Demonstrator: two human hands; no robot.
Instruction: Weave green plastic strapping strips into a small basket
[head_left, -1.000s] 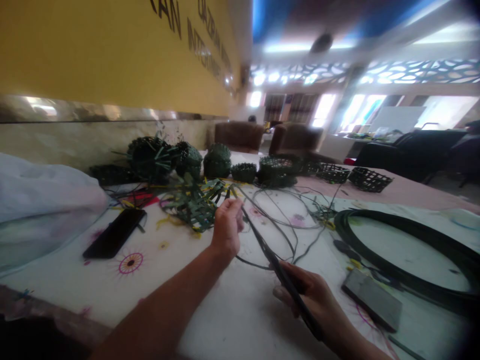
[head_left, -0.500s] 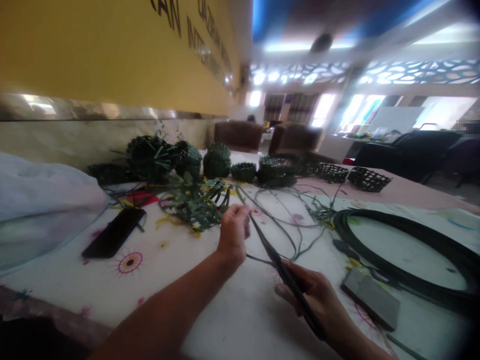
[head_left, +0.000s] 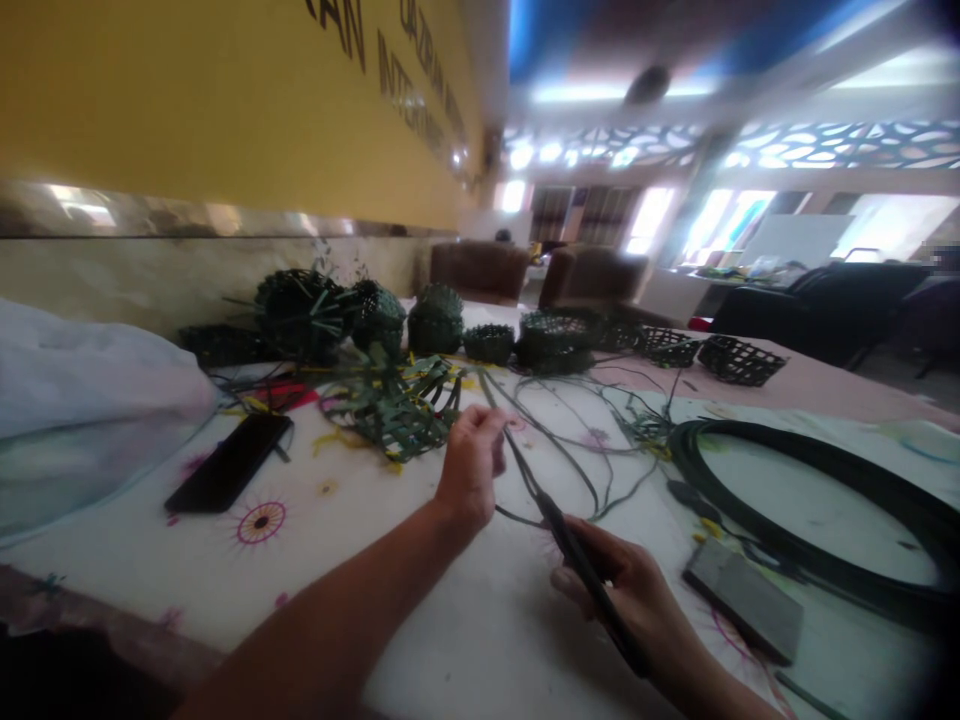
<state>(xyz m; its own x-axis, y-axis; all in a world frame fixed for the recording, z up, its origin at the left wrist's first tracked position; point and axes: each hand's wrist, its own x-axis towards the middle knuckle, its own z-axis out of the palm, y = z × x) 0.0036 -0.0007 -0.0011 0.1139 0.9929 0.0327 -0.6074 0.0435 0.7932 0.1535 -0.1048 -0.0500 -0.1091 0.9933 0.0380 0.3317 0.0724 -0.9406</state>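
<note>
My right hand (head_left: 622,575) is wrapped round a long dark-handled tool (head_left: 592,580), which slants up and left to a thin front part. Whether that front is a blade or prongs is too blurred to tell. Close to its tip, my left hand (head_left: 472,460) is closed in a pinch on what looks like a thin dark strip, mostly hidden by the fingers. Loops of narrow dark strip (head_left: 574,465) lie on the table just beyond both hands. Left of my left hand rests a partly woven dark green piece (head_left: 405,425) with loose strip ends.
Several woven dark green baskets (head_left: 489,343) line the back of the table. A black phone (head_left: 229,465) and a white bag (head_left: 90,390) lie at left. To the right are a big coil of dark strip (head_left: 810,430) and a grey block (head_left: 742,598). Chairs (head_left: 480,268) stand behind.
The tool has turned slightly in my right hand, and its front part now looks like two thin lines instead of one. Both hands stay almost in place.
</note>
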